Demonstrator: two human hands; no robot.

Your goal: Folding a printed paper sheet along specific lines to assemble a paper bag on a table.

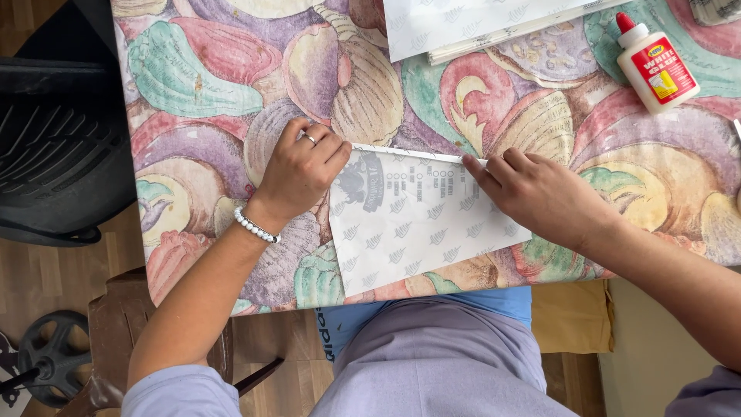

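A white sheet of paper (421, 228) with small grey printed marks lies on the table's near edge, its far edge folded into a narrow strip (409, 154). My left hand (299, 168), with a ring and a white bead bracelet, presses the strip's left end with fingers curled. My right hand (536, 193) presses the strip's right end, fingers flat on the paper.
The table wears a colourful shell-pattern cloth (231, 85). A white glue bottle (654, 66) with a red cap lies at the far right. More white sheets (463, 23) sit at the far edge. A black chair (54, 147) stands at left, a brown stool (123, 324) below.
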